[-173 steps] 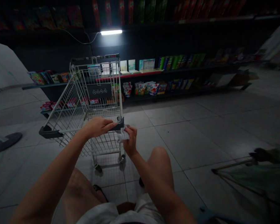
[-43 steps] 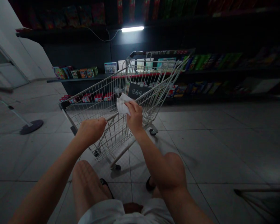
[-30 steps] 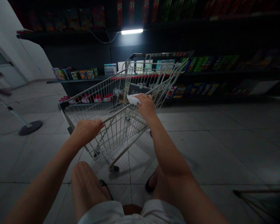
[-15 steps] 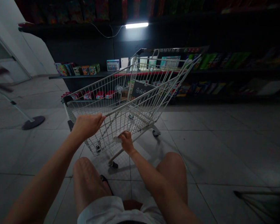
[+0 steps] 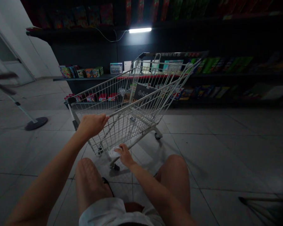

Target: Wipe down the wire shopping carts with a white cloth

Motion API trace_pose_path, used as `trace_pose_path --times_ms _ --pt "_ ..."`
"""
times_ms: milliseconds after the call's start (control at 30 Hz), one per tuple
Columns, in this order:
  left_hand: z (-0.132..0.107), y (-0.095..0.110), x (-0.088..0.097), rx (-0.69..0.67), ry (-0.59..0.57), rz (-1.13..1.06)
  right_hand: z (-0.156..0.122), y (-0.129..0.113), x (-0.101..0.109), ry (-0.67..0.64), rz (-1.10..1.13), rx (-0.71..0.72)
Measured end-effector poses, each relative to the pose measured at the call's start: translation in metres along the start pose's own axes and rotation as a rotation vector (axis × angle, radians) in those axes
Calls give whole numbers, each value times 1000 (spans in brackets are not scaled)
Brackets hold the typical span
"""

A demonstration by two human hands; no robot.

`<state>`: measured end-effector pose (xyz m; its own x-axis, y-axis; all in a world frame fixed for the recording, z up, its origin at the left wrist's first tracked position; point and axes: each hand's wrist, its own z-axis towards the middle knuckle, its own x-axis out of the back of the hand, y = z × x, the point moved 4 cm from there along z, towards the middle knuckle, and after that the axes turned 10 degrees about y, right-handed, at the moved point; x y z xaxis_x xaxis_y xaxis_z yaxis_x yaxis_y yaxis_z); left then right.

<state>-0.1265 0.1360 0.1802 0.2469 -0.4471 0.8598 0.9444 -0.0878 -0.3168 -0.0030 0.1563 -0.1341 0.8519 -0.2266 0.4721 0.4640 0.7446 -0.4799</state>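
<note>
A wire shopping cart [image 5: 141, 106] stands on the floor in front of me, turned at an angle. My left hand [image 5: 93, 125] is closed around the top side rail of its basket, near the front end. Lower down, my right hand [image 5: 124, 155] holds a white cloth [image 5: 114, 153] by the bottom edge of the basket, just above the near front wheel [image 5: 115, 167]. Whether the cloth presses on the wire or on the lower frame is hard to tell. A dark sign panel [image 5: 143, 91] shows at the cart's handle end.
Behind the cart runs a dark shelf [image 5: 85, 78] with boxes and books, lit by a tube lamp [image 5: 140, 30]. At left a stand with a round base [image 5: 36, 123] rests on the tiled floor [image 5: 226, 157]. Thin dark legs [image 5: 261, 200] lie at lower right.
My right hand with the cloth has moved down and slightly left, from the basket's side mesh to its lower edge. My left hand keeps its hold on the rail. The view has shifted slightly.
</note>
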Motion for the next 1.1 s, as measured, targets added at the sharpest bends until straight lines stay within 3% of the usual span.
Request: trace_pose_path --times_ms 133,267,367,533,600,633,700,800,867,967,1100 --pt "1 1 0 14 3 0 13 -29 -20 -2 49 47" --pt "0 -2 -2 17 -16 -6 3 -22 -18 -32 26 139" --pt "-1 -3 0 32 10 -6 21 -17 19 56 6 114" --pt "9 6 9 80 65 -70 147 -38 112 430 -6 69" --pt "18 13 11 100 70 -109 182 -40 125 516 -39 74" --pt "24 18 11 104 70 -128 186 -37 123 527 -48 74" --pt "36 29 10 109 61 -165 170 -24 105 485 -53 58" --pt "51 47 5 119 34 -200 112 2 71 360 -40 14" --pt "57 57 1 120 43 -194 83 12 65 299 -29 3" --pt "60 64 -4 95 110 -174 89 12 93 342 -13 -27" --pt "59 63 -7 63 158 -155 162 2 150 570 -39 -59"
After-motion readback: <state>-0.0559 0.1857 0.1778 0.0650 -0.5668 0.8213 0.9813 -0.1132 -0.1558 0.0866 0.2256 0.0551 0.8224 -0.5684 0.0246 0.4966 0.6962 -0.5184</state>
